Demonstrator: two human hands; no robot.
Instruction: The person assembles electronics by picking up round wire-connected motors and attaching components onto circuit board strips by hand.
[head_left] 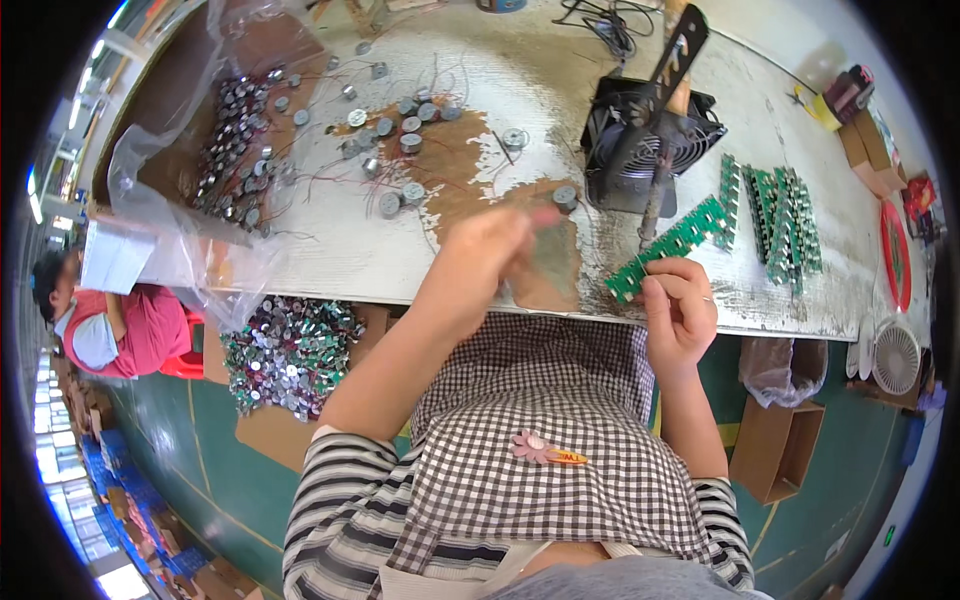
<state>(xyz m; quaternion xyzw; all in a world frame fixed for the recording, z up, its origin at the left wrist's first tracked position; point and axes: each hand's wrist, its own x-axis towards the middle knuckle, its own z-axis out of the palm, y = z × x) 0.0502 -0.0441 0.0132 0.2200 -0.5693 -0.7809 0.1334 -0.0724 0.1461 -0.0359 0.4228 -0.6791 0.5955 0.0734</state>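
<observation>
My right hand [680, 305] pinches the lower end of a long green circuit board strip [682, 236], tilted up to the right over the table's front edge. My left hand [490, 255] is over the table to its left, fingers blurred by motion, so what they hold cannot be made out. Just beyond those fingers lies a small round metal motor [565, 197]. A rod resembling a soldering iron [655, 190] points down close behind the strip. More round motors [411, 143] with thin wires lie scattered farther left.
A black fan [610, 130] stands behind the rod, beside a slotted black bracket [680, 60]. Several green board strips [780, 220] are stacked at right. Motors [235, 130] fill a plastic-lined box at left; finished-looking pieces [290, 350] are heaped below. Another person [120, 325] sits far left.
</observation>
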